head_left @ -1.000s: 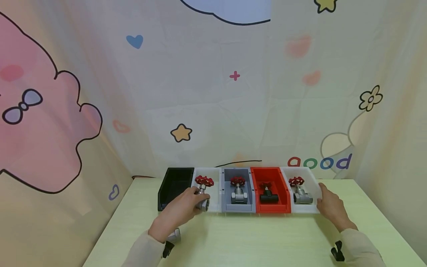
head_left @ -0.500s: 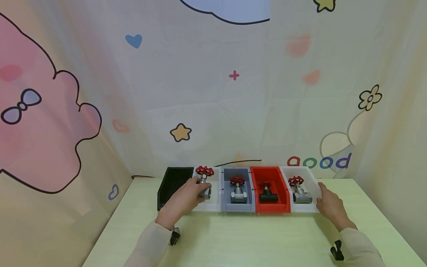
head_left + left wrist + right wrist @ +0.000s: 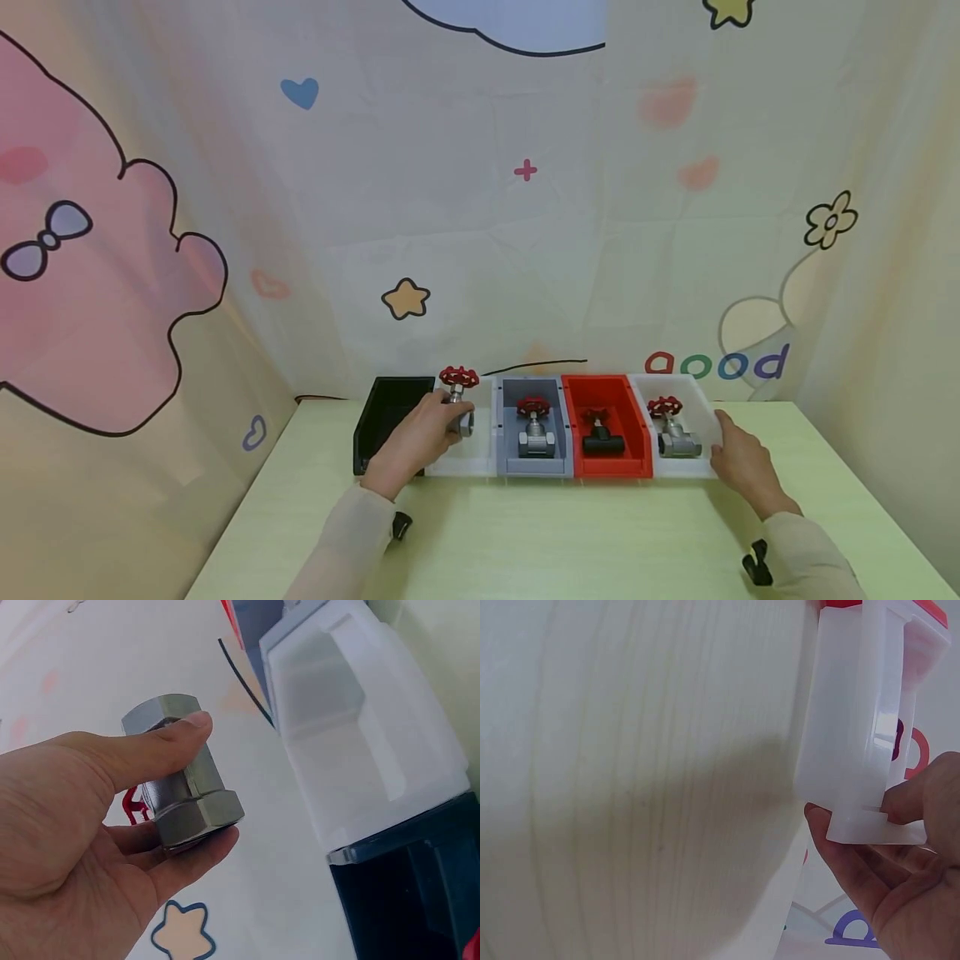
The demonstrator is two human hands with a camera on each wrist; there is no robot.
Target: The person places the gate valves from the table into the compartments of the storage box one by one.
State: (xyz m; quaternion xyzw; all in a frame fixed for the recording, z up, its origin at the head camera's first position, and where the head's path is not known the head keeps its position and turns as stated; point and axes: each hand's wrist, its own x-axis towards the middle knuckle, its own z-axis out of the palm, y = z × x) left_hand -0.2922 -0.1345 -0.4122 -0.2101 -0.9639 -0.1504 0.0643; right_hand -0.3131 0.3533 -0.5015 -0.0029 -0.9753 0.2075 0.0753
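My left hand (image 3: 420, 429) grips a silver gate valve (image 3: 184, 776) by its body, thumb on one side and fingers on the other. The valve's red handwheel (image 3: 459, 377) points up in the head view. It is held above the left white bin (image 3: 337, 742), whose floor shows bare in the left wrist view. At the far right end of the row, my right hand (image 3: 750, 462) pinches the wall of the right white bin (image 3: 847, 727), thumb inside and fingers outside. That bin holds another silver valve (image 3: 678, 440) with a red handwheel.
A black bin (image 3: 393, 404) ends the row at the left. The grey bin (image 3: 566, 462) holds a silver valve (image 3: 536, 440), and the red bin (image 3: 637, 408) holds a black valve (image 3: 602, 442). Behind the row hangs a printed curtain (image 3: 480, 208).
My left hand has raised the valve and carried it slightly farther back over the left white bin. A silver fitting on the table is now hidden behind the left arm. The right hand stays put.
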